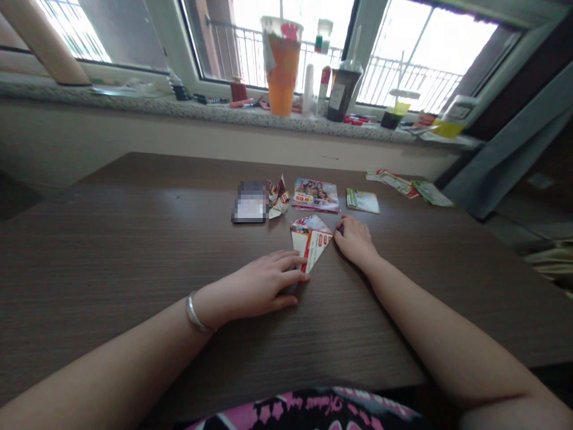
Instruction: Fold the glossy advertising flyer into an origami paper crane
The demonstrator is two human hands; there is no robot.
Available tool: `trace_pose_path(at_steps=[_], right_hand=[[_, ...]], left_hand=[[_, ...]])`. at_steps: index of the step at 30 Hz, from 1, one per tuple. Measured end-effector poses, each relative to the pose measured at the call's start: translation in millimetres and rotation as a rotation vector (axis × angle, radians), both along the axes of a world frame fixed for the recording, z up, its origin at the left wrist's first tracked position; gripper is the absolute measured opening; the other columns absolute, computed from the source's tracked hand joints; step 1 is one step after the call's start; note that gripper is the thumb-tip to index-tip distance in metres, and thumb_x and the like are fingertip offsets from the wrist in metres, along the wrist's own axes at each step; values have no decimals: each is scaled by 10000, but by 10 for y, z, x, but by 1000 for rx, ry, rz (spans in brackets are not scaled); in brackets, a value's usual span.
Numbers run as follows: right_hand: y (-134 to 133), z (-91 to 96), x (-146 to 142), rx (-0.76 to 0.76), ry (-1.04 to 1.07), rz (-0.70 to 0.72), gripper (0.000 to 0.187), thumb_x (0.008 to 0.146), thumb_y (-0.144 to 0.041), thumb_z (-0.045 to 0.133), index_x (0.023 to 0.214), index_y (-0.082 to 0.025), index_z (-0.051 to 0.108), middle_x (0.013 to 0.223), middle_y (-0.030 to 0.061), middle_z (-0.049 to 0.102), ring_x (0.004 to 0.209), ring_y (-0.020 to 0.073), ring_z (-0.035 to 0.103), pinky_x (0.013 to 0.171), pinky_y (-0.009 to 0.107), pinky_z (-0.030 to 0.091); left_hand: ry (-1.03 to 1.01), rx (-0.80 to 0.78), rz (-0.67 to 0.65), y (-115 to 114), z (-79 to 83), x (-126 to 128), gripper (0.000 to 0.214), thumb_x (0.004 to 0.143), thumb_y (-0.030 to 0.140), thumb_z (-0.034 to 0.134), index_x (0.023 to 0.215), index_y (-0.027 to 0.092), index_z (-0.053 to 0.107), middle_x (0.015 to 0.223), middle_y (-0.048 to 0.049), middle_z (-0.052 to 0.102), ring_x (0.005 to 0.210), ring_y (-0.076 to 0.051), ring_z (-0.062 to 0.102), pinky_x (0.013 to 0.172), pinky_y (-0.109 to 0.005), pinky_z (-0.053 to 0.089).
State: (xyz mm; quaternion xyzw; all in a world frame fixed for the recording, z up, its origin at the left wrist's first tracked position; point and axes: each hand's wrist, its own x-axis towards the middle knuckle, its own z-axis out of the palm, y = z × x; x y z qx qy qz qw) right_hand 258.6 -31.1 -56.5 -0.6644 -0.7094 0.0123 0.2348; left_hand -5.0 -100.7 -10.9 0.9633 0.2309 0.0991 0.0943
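Note:
A printed paper sheet (pixel 320 239), folded into a kite shape, lies on the table with its narrow point towards me. My left hand (pixel 264 280) rests flat over that lower point, fingers stretched and spread, two fingertips touching the paper. At the sheet's right corner is my right hand (pixel 356 239), its fingers curled together with thumb and forefinger at the edge. The fingers partly hide that corner. Just beyond the sheet lies a stack of colourful flyers (pixel 316 194), and left of it stands a crumpled folded paper piece (pixel 279 200).
A blurred-out flat device (pixel 250 202) lies left of the paper piece. Small green-white cards (pixel 362 201) and paper strips (pixel 398 183) lie to the right on the brown table (pixel 134 239). The windowsill (pixel 215 112) behind holds an orange drink cup (pixel 283 71), a dark cup (pixel 342 89) and bottles.

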Motion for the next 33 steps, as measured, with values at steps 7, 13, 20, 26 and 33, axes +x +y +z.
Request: trace_pose_path(at_steps=[7, 13, 20, 26, 33], right_hand=[[-74, 148, -80, 69, 64, 321, 305, 894, -276, 458, 1155, -191, 591, 1318, 111, 541, 1246, 252, 475, 1073, 460, 371], [-256, 247, -184, -62, -84, 610, 561, 842, -450, 591, 1332, -185, 520, 1377, 120, 518, 1279, 274, 444, 1093, 466, 344], [-334, 245, -219, -75, -5, 730, 649, 815, -413, 637, 1384, -169, 441, 1390, 141, 501, 1295, 284, 433, 1107, 493, 321], [-313, 183, -198, -44, 189, 686, 609, 829, -336, 632, 1384, -201, 421, 1378, 137, 506, 1275, 266, 461, 1087, 484, 354], [-309, 232, -146, -39, 393, 523, 266, 939, -292, 441, 1115, -192, 614, 1104, 87, 661, 1053, 210, 599, 958, 397, 459]], left_hand=[[4, 9, -18, 5, 12, -34, 405, 864, 347, 624, 1253, 258, 559, 1379, -90, 489, 1302, -288, 420, 1092, -446, 352], [-3, 47, 44, -20, 42, 39, 337, 891, 367, 574, 1207, 251, 579, 1171, -77, 594, 1115, -267, 520, 1038, -465, 374], [-3, 27, 305, 2, -73, 112, 572, 808, 466, 645, 1259, 139, 514, 1356, -134, 507, 1315, -276, 397, 1125, -410, 296], [146, 59, 364, 65, -173, 59, 821, 864, 658, 441, 1496, 174, 241, 1556, -128, 255, 1431, -305, 230, 1160, -465, 185], [128, 123, 353, 51, -125, 27, 649, 929, 577, 389, 1487, 266, 278, 1529, -89, 331, 1385, -303, 320, 1137, -474, 239]])
